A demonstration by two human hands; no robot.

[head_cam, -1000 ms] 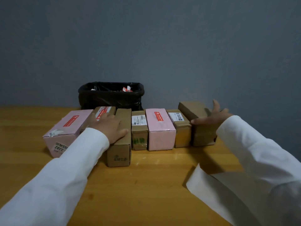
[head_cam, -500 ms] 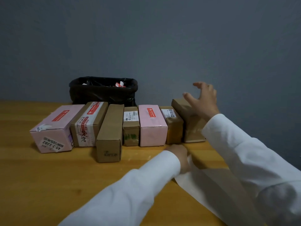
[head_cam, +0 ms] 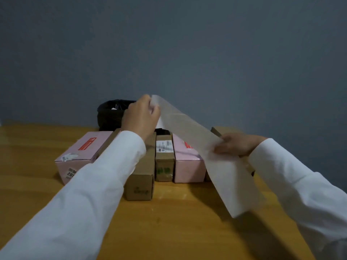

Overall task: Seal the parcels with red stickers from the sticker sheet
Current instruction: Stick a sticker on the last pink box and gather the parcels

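Observation:
A long white sticker sheet (head_cam: 210, 158) hangs in the air above the row of parcels, its blank backing facing me. My left hand (head_cam: 140, 119) pinches its far top end over the bin. My right hand (head_cam: 236, 145) grips its right edge near the middle. Below stand a pink parcel (head_cam: 82, 152) with a red sticker (head_cam: 87, 143), a long brown parcel (head_cam: 142, 177), a small brown labelled parcel (head_cam: 164, 156) and a second pink parcel (head_cam: 187, 164) with a red sticker partly hidden by the sheet. Parcels further right are mostly hidden.
A black-lined bin (head_cam: 110, 117) stands against the grey wall behind the parcels. The wooden table (head_cam: 169, 222) stretches toward me in front of the row. My white sleeves cross the lower left and right of the view.
The sheet has been lifted off the table into the air. My left hand rose from its near corner to above the bin; my right hand came down from the rightmost parcel onto the sheet.

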